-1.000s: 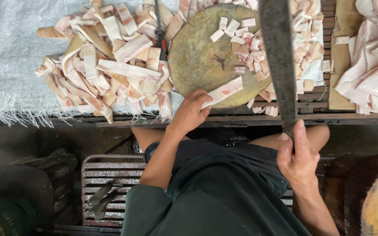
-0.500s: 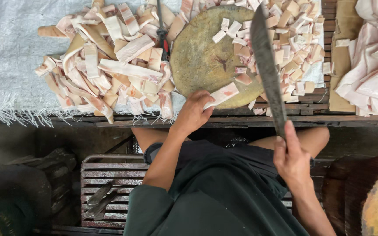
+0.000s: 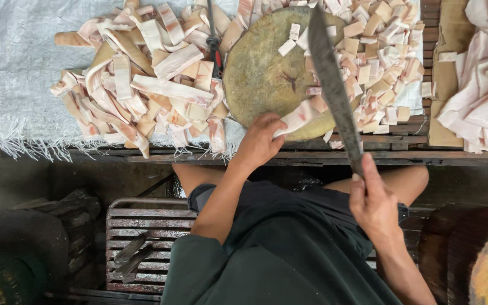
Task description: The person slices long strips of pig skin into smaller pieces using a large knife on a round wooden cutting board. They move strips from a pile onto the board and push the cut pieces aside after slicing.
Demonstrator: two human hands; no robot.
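Observation:
My left hand point(image 3: 260, 141) grips one end of a pale strip of meat point(image 3: 296, 118) lying on the near edge of a round wooden chopping block point(image 3: 261, 76). My right hand point(image 3: 373, 200) holds the handle of a long dark cleaver point(image 3: 332, 85), whose blade stretches over the block's right side, just right of the strip. Several small cut cubes point(image 3: 292, 38) lie on the block's far part.
A heap of long meat strips point(image 3: 142, 85) lies left of the block on a white woven sheet point(image 3: 18, 56). Cut cubes point(image 3: 382, 62) pile up to the right, larger pale slabs point(image 3: 487, 90) at far right. A slatted wooden stool point(image 3: 142, 226) stands below.
The cleaver blade has swung leftward and come down over the block, closer to the strip. My right hand has shifted slightly left. My left hand has kept its hold on the strip.

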